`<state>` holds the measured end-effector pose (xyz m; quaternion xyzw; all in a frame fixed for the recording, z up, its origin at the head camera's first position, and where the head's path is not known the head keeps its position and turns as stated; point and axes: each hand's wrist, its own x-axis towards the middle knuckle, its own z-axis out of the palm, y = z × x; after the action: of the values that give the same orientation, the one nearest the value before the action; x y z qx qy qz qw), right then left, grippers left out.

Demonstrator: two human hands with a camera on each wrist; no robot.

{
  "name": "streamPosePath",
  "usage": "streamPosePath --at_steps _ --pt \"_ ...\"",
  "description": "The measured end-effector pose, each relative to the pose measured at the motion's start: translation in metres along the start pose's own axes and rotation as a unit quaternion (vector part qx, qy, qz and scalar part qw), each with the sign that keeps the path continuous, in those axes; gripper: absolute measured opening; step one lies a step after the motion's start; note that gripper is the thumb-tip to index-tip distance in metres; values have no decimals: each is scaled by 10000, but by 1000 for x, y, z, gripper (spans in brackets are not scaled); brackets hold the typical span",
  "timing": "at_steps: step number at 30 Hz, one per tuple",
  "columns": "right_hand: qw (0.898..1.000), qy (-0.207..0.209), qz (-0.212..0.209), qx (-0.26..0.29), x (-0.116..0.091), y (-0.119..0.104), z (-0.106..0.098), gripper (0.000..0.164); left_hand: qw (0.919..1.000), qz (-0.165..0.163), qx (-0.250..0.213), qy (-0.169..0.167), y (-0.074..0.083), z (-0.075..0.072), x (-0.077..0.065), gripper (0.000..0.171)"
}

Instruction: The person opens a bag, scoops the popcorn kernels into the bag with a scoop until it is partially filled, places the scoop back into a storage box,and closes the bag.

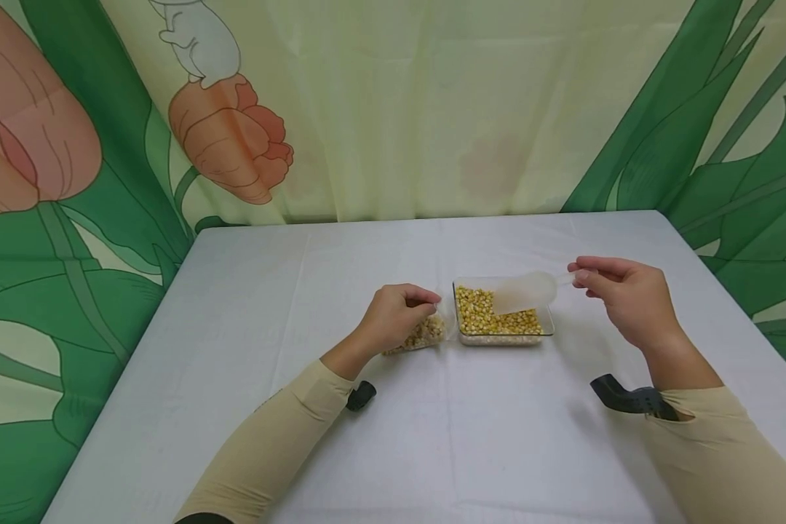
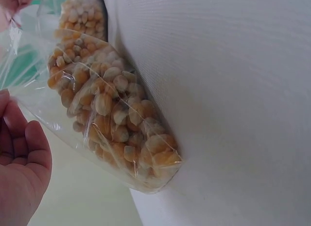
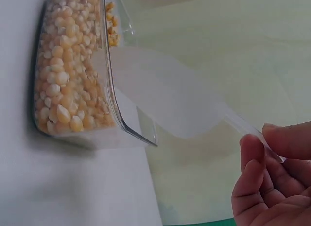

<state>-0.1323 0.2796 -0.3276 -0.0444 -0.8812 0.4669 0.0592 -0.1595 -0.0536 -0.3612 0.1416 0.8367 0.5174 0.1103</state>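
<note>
A clear plastic bag [image 2: 112,104] of corn kernels rests on the table, and my left hand [image 1: 398,314] pinches its top edge. To its right stands a clear rectangular container [image 1: 506,340] holding yellow corn kernels [image 3: 68,65]. My right hand [image 1: 635,300] pinches the thin handle of a translucent white scoop [image 1: 530,291]. In the right wrist view the scoop's bowl dips over the container's rim, its front edge among or just above the kernels. Whether the scoop holds any kernels cannot be told.
A white cloth covers the table [image 1: 393,451]. Behind it hangs a curtain [image 1: 419,109] printed with flowers and leaves. Dark wrist straps show at both sleeves, the right one [image 1: 629,399] sticking out toward the table.
</note>
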Motion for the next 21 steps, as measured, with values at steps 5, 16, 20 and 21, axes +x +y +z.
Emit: streamPosePath --at_steps 5,16,20,21 --pt "9991 -65 49 -415 0 -2 -1 45 10000 -31 41 5 1 0 1 18" --pt "9989 -412 -7 -211 0 6 12 44 9999 -44 118 -15 1 2 1 18" --pt "9985 -499 -27 226 1 13 17 42 9999 -32 109 -14 0 2 1 18" --pt "9980 -540 -20 339 1 15 18 42 9999 -28 108 -13 0 2 1 18"
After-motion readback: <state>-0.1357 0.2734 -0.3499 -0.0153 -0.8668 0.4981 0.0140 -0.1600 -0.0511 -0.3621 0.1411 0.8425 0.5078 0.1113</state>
